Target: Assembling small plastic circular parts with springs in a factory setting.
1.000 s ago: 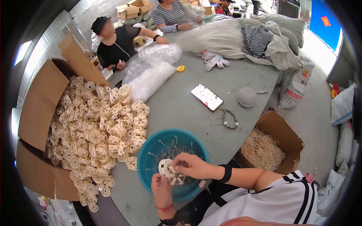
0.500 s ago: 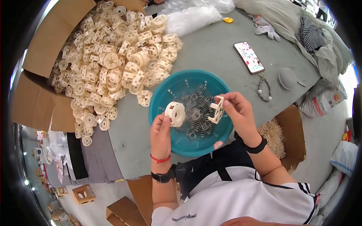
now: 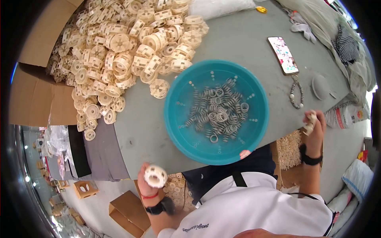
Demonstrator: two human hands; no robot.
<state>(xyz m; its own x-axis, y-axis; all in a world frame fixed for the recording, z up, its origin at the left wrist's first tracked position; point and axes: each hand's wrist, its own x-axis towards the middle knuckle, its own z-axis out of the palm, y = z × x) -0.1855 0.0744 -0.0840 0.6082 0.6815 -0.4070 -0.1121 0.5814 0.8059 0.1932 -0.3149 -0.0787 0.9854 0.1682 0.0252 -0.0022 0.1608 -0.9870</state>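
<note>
My left hand (image 3: 144, 182) is closed on a cream plastic ring (image 3: 155, 177), just off the near left table edge. Below the ring, a container of round cream parts (image 3: 177, 188) shows partly. My right hand (image 3: 316, 137), slightly blurred, pinches a thin cream plastic piece (image 3: 310, 123) out to the right. Under that hand stands a cardboard box with many small pale pieces (image 3: 289, 148). Between my hands, a teal basin (image 3: 256, 83) at the table's near edge contains a heap of metal coil springs (image 3: 220, 116).
A large pile of cream plastic wheel-like parts (image 3: 119, 43) spills from a cardboard box (image 3: 35, 97) at the far left. On the right lie a phone (image 3: 283, 55) with a beaded strap (image 3: 301, 93), a grey cup-shaped pad (image 3: 319, 87) and a glove (image 3: 303, 29).
My hands have drawn apart from over the basin. The left has carried the ring down and left, the right its cream piece out to the right. The view has shifted.
</note>
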